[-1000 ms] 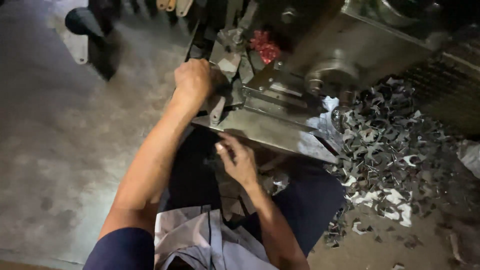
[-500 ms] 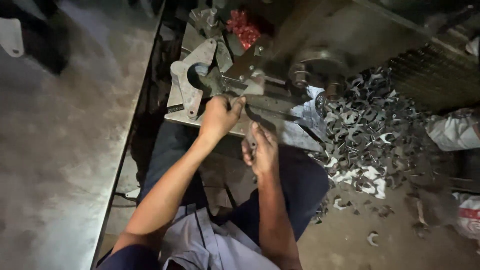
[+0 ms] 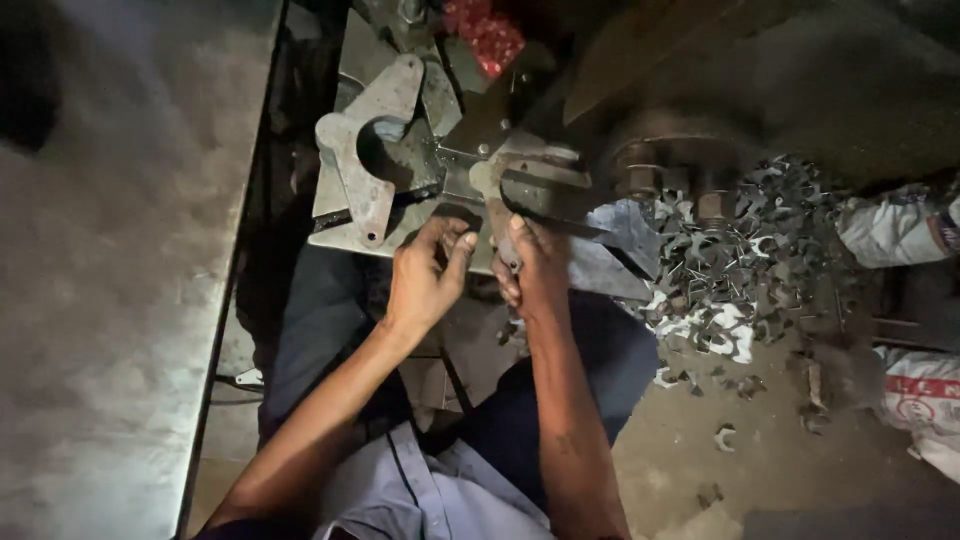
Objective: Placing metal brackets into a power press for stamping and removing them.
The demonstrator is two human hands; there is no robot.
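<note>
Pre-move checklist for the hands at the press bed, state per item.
1. Left hand on the front edge of the metal plate: ok, fingers curled at the plate edge.
2. Right hand on the narrow metal strip: ok, thumb and fingers rest on its near end.
3. Grip on the strip closed: cannot tell, the fingers hide the contact.
4. Fingertips out from under the tooling: cannot tell, that zone is dark.
5. Scrap pile away from the hands: ok, it lies off to the right, apart from both.
6. Cut-out template lying flat on the bed: ok.
</note>
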